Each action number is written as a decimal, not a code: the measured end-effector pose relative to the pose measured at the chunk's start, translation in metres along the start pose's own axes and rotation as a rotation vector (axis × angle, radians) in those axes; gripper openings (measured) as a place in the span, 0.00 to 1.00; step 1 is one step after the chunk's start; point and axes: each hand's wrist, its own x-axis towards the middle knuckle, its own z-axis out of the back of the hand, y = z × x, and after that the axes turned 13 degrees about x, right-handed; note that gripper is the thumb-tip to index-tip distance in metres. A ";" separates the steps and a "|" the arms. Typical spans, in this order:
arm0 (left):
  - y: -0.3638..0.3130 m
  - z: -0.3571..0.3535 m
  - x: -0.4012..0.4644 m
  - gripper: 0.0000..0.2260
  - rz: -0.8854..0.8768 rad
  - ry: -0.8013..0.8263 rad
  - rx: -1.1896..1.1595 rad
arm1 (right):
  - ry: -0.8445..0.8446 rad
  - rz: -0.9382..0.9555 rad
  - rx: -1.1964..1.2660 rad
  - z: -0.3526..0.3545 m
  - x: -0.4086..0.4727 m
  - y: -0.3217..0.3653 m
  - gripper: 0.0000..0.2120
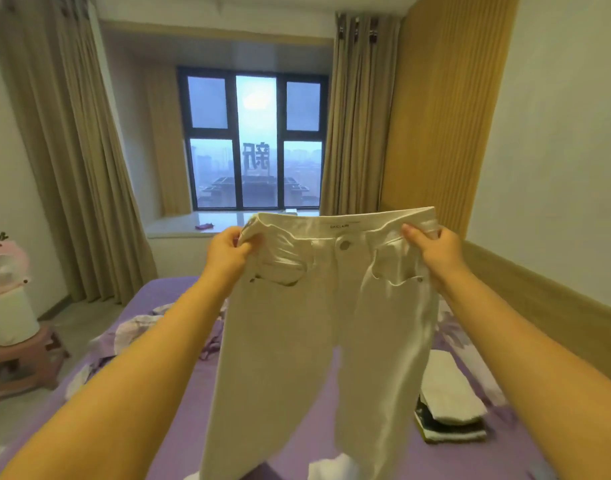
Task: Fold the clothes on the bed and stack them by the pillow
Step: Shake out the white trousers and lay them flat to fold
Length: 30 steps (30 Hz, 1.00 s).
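Over the bed (pixel 179 372), whose purple sheet fills the lower room, a person holds up a pair of white trousers (pixel 318 323) by the waistband, legs hanging free above the middle of the mattress, seemingly to straighten them before folding; toward the bed's left edge lies a rumpled heap of lilac clothes (pixel 131 330), apparently not yet folded; near the right edge sits a small stack of folded clothes (pixel 449 403), white on top of something dark; the pillow I cannot make out; the left hand (pixel 228 252) pinches one waistband corner with curled fingers; the right hand (pixel 432 247) grips the other corner likewise, thumb on top, keeping the cloth spread.
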 end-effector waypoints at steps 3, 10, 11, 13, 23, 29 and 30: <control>-0.044 0.022 0.032 0.10 -0.098 -0.116 -0.018 | 0.019 0.128 -0.008 -0.004 0.025 0.052 0.06; -0.108 0.048 0.077 0.11 -0.249 -0.254 0.024 | 0.063 0.389 -0.046 -0.022 0.068 0.125 0.09; -0.110 0.047 0.081 0.12 -0.251 -0.271 0.035 | 0.065 0.407 -0.048 -0.022 0.073 0.129 0.08; -0.111 0.043 0.084 0.13 -0.232 -0.280 0.058 | 0.077 0.408 -0.061 -0.023 0.081 0.130 0.07; -0.057 -0.012 0.074 0.16 -0.009 -0.207 0.216 | 0.122 -0.025 -0.136 -0.017 0.115 0.042 0.10; -0.034 -0.052 0.056 0.13 0.151 -0.178 0.116 | 0.143 -0.198 -0.080 -0.044 0.092 0.002 0.12; -0.035 -0.059 0.050 0.12 0.162 -0.175 0.074 | 0.174 -0.214 -0.035 -0.051 0.083 -0.002 0.09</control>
